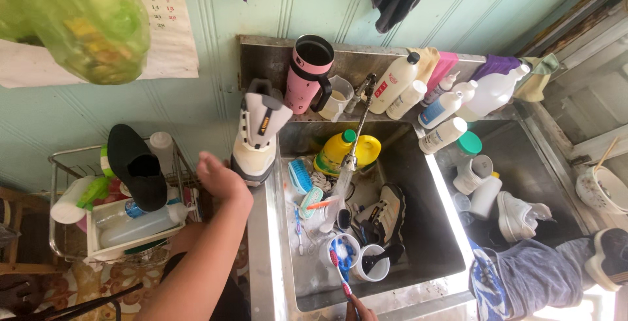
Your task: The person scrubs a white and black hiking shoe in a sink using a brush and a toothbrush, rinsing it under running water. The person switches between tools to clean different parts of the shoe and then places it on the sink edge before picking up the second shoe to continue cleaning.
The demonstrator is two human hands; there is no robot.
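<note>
Left hand props a white sneaker on the sink's left rim while the right holds a toothbrush at the near edge.

The left hand (219, 176) rests against the heel of the white sneaker (258, 134), which stands toe-up on the steel surface left of the sink (432, 229); whether its grip is closed on the shoe I cannot tell. Only the fingertips of the right hand (360, 310) show at the near edge, their grip closed on a red and blue toothbrush (339, 267) that points into the basin. In the basin lie a second sneaker (386, 213), a yellow bottle (347, 153), a blue scrub brush (301, 175) and cups under the tap (356, 124). A black shoe (137, 164) sits on the wire rack (59, 229) at left.
</note>
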